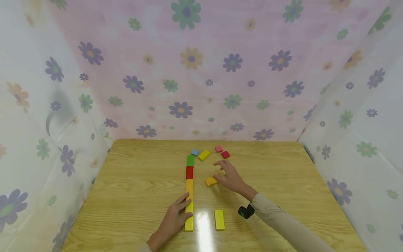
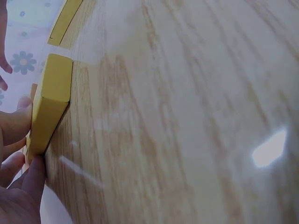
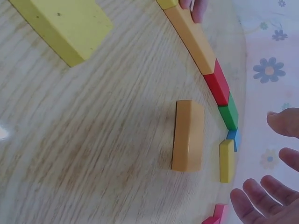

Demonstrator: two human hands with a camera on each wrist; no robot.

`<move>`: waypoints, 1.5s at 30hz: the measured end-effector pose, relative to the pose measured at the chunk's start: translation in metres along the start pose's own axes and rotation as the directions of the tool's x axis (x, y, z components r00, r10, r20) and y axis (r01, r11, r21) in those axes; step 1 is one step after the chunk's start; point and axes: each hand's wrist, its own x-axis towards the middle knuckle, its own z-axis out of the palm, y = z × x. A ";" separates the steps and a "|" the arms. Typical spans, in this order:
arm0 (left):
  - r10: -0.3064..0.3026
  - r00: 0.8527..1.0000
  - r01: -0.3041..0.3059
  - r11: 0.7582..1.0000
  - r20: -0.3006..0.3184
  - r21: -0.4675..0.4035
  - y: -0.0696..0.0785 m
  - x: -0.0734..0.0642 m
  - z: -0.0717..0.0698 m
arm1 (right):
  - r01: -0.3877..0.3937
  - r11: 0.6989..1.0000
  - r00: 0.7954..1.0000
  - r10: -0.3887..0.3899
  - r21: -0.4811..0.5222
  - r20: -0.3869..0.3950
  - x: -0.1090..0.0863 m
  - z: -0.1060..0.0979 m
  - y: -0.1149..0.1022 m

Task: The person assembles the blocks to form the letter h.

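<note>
A straight row of blocks runs away from me: yellow (image 1: 189,225) nearest, then orange (image 1: 189,185), red (image 1: 189,173) and green (image 1: 190,160). My left hand (image 1: 172,216) lies over the near part from the left, its thumb and fingertips touching the yellow and orange blocks. In the left wrist view, fingers (image 2: 18,122) rest along the yellow block (image 2: 56,79). To the right, my right hand (image 1: 231,177) hovers with spread fingers holding nothing. Beneath it, a loose orange block (image 3: 188,135) lies on the table, apart from the fingers in the right wrist view.
Another yellow block (image 1: 219,220) lies right of the row's near end. Beyond the green block are a blue block (image 1: 195,152), a yellow block (image 1: 204,155), a pink block (image 1: 218,149) and a dark red block (image 1: 225,154). Flowered cloth (image 1: 201,94) encloses the wooden table (image 1: 135,196).
</note>
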 end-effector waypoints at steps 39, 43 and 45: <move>-0.005 1.000 0.005 1.000 0.003 -0.009 -0.003 0.000 -0.002 | -0.248 0.965 0.968 0.245 -0.082 -0.047 0.082 0.054 0.035; -0.006 1.000 0.006 1.000 0.002 -0.012 -0.003 0.001 -0.001 | -0.259 0.962 0.965 0.256 -0.083 -0.053 0.088 0.059 0.038; -0.008 1.000 0.008 1.000 0.002 -0.008 -0.002 0.001 -0.001 | -0.256 0.964 0.966 0.252 -0.075 -0.057 0.091 0.062 0.039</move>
